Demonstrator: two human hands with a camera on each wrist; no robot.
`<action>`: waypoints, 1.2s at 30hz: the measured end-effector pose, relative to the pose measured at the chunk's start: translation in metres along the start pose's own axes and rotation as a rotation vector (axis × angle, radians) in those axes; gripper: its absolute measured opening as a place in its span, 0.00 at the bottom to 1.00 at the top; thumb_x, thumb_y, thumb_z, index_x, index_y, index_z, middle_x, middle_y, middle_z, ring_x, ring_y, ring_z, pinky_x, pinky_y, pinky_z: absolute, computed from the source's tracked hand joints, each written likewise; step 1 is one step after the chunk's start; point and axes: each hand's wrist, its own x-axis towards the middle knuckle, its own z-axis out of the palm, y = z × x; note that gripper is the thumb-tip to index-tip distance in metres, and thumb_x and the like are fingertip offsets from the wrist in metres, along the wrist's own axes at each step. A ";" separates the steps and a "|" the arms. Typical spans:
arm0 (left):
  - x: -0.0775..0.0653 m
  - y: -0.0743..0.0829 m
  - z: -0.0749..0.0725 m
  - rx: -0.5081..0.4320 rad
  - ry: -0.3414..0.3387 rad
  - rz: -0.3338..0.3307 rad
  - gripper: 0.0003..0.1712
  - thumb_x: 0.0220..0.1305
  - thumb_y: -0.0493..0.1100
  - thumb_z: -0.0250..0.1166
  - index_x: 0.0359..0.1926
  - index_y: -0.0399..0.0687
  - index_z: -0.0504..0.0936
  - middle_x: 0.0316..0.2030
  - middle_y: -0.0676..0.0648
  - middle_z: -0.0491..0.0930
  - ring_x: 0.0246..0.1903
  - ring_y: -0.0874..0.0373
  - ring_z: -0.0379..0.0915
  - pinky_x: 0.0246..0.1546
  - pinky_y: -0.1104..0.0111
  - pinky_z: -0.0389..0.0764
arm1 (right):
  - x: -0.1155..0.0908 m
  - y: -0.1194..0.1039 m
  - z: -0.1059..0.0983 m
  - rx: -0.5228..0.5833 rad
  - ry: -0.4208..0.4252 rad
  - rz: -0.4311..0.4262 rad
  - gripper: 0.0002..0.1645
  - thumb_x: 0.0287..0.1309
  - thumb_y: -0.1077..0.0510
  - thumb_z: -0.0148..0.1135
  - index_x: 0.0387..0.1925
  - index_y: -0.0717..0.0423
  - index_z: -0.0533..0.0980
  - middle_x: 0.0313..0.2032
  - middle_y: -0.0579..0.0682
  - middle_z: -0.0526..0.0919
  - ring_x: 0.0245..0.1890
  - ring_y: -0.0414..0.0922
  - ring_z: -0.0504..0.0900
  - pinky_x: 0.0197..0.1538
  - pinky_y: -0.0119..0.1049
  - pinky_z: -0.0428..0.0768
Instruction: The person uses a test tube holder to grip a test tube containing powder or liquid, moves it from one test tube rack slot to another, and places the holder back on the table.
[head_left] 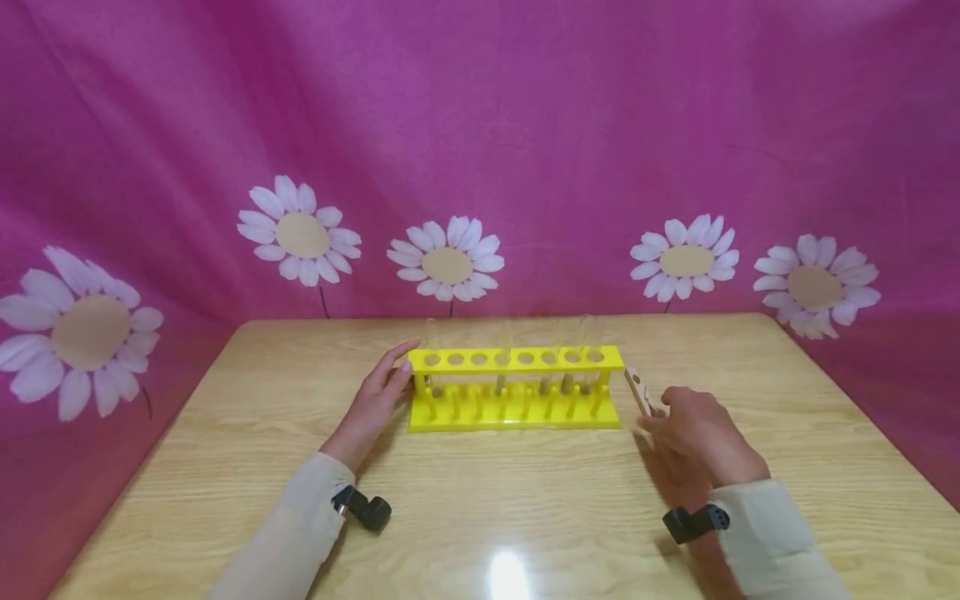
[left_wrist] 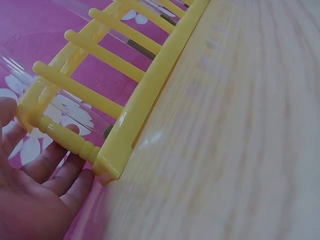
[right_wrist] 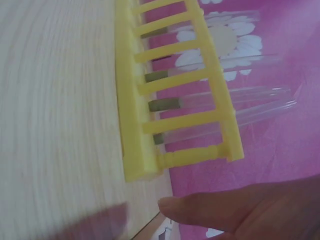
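Note:
A yellow test tube rack [head_left: 517, 422] stands upright on the table. Several clear test tubes [right_wrist: 165, 104] sit in it, each with a little dark matter at the bottom; one is at the left end, one near the middle, the others toward the right. My left hand [head_left: 377, 402] holds the rack's left end, thumb at the front of the top bar and index finger behind it. In the left wrist view its other fingers lie by the end post [left_wrist: 67, 137]. Just off the rack's right end, my right hand [head_left: 701, 429] pinches a wooden test tube holder [head_left: 638, 388], whose tip points toward the rack.
The wooden table [head_left: 465, 517] reaches back to a pink cloth [head_left: 525, 150] printed with white daisies. Bare tabletop lies in front of the rack and to both sides. Each wrist carries a small black camera [head_left: 369, 510].

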 end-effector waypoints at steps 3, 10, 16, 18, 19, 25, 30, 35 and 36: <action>0.001 -0.002 -0.001 -0.020 -0.007 -0.010 0.25 0.75 0.56 0.47 0.70 0.69 0.62 0.70 0.52 0.58 0.66 0.50 0.60 0.66 0.54 0.64 | 0.000 0.003 0.002 0.014 0.011 -0.011 0.21 0.59 0.51 0.64 0.38 0.68 0.74 0.24 0.53 0.71 0.25 0.49 0.70 0.24 0.36 0.67; 0.002 -0.010 -0.004 -0.086 -0.029 0.007 0.25 0.74 0.57 0.47 0.70 0.68 0.62 0.70 0.55 0.59 0.65 0.53 0.59 0.68 0.54 0.60 | 0.003 0.004 0.003 -0.003 0.022 -0.009 0.21 0.58 0.51 0.64 0.37 0.68 0.73 0.24 0.53 0.71 0.25 0.49 0.70 0.24 0.35 0.67; 0.001 -0.014 -0.006 -0.115 -0.032 0.041 0.25 0.74 0.57 0.47 0.70 0.69 0.63 0.70 0.54 0.60 0.64 0.51 0.61 0.68 0.53 0.60 | 0.007 0.003 0.007 -0.028 0.046 0.010 0.21 0.58 0.52 0.65 0.38 0.68 0.75 0.24 0.54 0.72 0.24 0.49 0.71 0.24 0.36 0.68; 0.001 -0.015 -0.005 -0.135 -0.032 0.050 0.25 0.74 0.57 0.48 0.70 0.68 0.63 0.69 0.53 0.60 0.64 0.51 0.61 0.68 0.54 0.60 | 0.008 0.003 0.009 -0.034 0.063 0.000 0.19 0.58 0.52 0.65 0.36 0.67 0.76 0.24 0.54 0.73 0.23 0.49 0.71 0.24 0.36 0.68; 0.001 -0.016 -0.005 -0.141 -0.034 0.055 0.26 0.74 0.57 0.48 0.70 0.68 0.63 0.69 0.53 0.60 0.64 0.52 0.61 0.68 0.54 0.60 | 0.009 0.003 0.010 -0.038 0.070 -0.002 0.19 0.58 0.52 0.65 0.36 0.67 0.76 0.23 0.53 0.73 0.23 0.49 0.71 0.24 0.36 0.68; 0.003 -0.019 -0.003 -0.147 -0.033 0.064 0.26 0.74 0.56 0.48 0.70 0.68 0.63 0.69 0.55 0.61 0.65 0.55 0.61 0.68 0.56 0.61 | 0.009 0.004 0.014 -0.085 0.137 -0.029 0.18 0.57 0.51 0.65 0.27 0.63 0.75 0.20 0.52 0.71 0.21 0.48 0.70 0.22 0.37 0.67; 0.003 -0.021 -0.003 -0.152 -0.029 0.061 0.26 0.73 0.57 0.49 0.70 0.68 0.63 0.69 0.55 0.61 0.65 0.56 0.61 0.68 0.56 0.61 | 0.009 0.004 0.015 -0.114 0.160 -0.030 0.17 0.57 0.51 0.65 0.24 0.62 0.76 0.19 0.52 0.72 0.20 0.49 0.70 0.22 0.37 0.67; 0.004 -0.022 -0.003 -0.148 -0.026 0.061 0.27 0.73 0.58 0.50 0.70 0.67 0.63 0.69 0.55 0.61 0.65 0.57 0.60 0.68 0.57 0.61 | 0.011 0.003 0.016 -0.121 0.143 0.004 0.16 0.58 0.52 0.65 0.29 0.64 0.79 0.20 0.52 0.72 0.22 0.50 0.70 0.23 0.37 0.68; 0.004 -0.022 -0.003 -0.149 -0.026 0.060 0.27 0.73 0.58 0.50 0.70 0.67 0.63 0.69 0.56 0.61 0.65 0.57 0.60 0.68 0.57 0.61 | 0.012 0.002 0.015 -0.122 0.142 0.005 0.16 0.58 0.53 0.65 0.29 0.64 0.79 0.20 0.52 0.72 0.22 0.50 0.70 0.23 0.37 0.68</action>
